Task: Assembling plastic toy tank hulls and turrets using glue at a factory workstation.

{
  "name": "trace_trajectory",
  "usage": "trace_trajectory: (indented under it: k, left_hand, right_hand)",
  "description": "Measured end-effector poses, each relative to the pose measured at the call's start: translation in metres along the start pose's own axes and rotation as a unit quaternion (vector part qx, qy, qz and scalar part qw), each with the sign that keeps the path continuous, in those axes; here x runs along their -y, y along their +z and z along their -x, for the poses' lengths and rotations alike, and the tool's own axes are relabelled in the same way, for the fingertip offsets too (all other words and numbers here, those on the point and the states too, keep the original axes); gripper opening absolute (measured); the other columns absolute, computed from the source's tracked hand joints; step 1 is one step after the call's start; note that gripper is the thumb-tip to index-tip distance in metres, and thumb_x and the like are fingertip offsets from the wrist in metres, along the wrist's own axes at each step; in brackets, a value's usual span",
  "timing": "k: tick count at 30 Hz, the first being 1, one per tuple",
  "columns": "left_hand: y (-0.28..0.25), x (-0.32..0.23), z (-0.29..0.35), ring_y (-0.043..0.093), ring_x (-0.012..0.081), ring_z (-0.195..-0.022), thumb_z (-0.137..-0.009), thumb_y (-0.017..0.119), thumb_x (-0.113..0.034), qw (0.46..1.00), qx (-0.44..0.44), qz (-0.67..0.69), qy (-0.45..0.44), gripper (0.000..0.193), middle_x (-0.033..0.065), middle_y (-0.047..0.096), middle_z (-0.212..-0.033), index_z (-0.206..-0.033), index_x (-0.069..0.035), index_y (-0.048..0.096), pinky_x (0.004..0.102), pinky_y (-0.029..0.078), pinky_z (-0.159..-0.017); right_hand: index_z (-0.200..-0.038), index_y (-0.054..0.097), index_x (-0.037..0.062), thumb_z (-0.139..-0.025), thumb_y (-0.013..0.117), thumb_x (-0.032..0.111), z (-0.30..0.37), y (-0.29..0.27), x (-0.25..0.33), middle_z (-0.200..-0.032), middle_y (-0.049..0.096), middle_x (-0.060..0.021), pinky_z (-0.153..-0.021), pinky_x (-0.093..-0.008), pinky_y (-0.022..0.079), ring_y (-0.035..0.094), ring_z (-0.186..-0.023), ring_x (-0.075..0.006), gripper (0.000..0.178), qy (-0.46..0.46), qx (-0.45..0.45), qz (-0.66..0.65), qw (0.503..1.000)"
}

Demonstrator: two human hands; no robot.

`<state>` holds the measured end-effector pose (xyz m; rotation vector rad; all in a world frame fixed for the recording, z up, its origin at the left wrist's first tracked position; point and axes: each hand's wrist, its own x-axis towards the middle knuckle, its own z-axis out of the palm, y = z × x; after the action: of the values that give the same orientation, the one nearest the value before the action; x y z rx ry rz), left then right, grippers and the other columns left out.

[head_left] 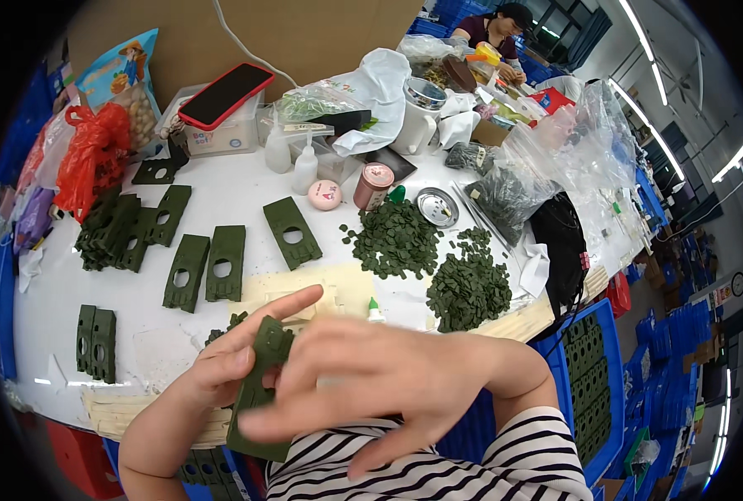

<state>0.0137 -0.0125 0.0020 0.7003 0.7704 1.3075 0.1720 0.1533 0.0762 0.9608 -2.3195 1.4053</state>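
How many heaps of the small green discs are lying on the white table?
2. One heap of green discs lies mid-table below the round metal lid; the second heap sits to its right, near the table edge. More may be in the bags behind.

The left hand (pixel 238 355) pinches a flat plate (pixel 258 384) upright near the table's (pixel 45 334) front edge, and the right hand (pixel 380 380) lies across just right of it, touching the plate. Beyond the hands two heaps of small discs (pixel 430 263) lie on the table, with a small dropper bottle (pixel 375 311) between them and the right hand; left of the left hand lie more plates (pixel 208 263), singly and in a stack (pixel 112 234). Right of the right hand, beside the table, a crate (pixel 593 367) holds further plates
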Motion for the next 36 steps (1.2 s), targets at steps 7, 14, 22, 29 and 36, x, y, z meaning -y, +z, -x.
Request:
trace_trajectory:
  k: [7,14,22,29,36]
  left_hand:
    - [0.015,0.003,0.003,0.067,0.0378,-0.090,-0.074,0.074,-0.053,0.993,0.000,0.056,-0.100,0.090,0.0149,0.059,-0.100,-0.139,-0.004,0.037,0.0599,0.057,-0.079]
    - [0.028,-0.004,-0.001,0.065,0.0356,-0.102,-0.080,0.066,-0.063,0.993,-0.003,0.059,-0.107,0.094,0.0145,0.059,-0.113,-0.148,-0.009,0.029,0.0496,0.059,-0.080]
    - [0.012,0.011,-0.012,0.062,0.0226,-0.108,-0.086,0.072,-0.008,0.989,-0.067,-0.091,0.097,0.089,0.0142,0.055,-0.124,-0.153,-0.008,0.013,0.0349,0.057,-0.084]
    - [-0.002,0.024,-0.011,0.059,0.0246,-0.114,-0.084,0.074,-0.004,0.974,-0.063,-0.133,0.174,0.077,0.0150,0.052,-0.128,-0.144,-0.007,0.026,0.0424,0.056,-0.094]
    - [0.009,0.015,-0.012,0.059,0.0280,-0.116,-0.082,0.076,-0.008,0.980,-0.111,-0.037,0.160,0.067,0.0178,0.048,-0.137,-0.135,-0.007,0.035,0.0425,0.057,-0.092]
  right_hand:
    - [-0.139,0.049,0.0073,-0.072,0.081,0.038,0.017,0.006,-0.021,-0.127,0.056,-0.0093,-0.106,-0.0475,0.034,0.052,-0.120,-0.0270,0.081,0.107,0.017,0.171,0.979]
    - [-0.123,0.061,0.0089,-0.071,0.083,0.037,0.022,0.003,-0.025,-0.113,0.062,-0.0050,-0.102,-0.0453,0.037,0.056,-0.107,-0.0245,0.063,0.085,-0.007,0.175,0.981]
    - [-0.110,0.066,0.0033,-0.062,0.090,0.026,0.027,-0.002,-0.012,-0.097,0.067,-0.0073,-0.081,-0.0360,0.046,0.059,-0.088,-0.0254,0.058,0.188,-0.192,0.250,0.930]
    - [-0.116,0.062,0.0017,-0.066,0.088,0.026,0.034,0.016,-0.019,-0.095,0.065,-0.0081,-0.080,-0.0372,0.043,0.058,-0.087,-0.0260,0.062,0.183,-0.195,0.297,0.917]
    - [-0.109,0.065,-0.0016,-0.076,0.081,0.018,0.056,-0.024,-0.009,-0.094,0.069,-0.0123,-0.077,-0.0335,0.050,0.066,-0.084,-0.0213,0.042,0.284,-0.229,0.248,0.898]
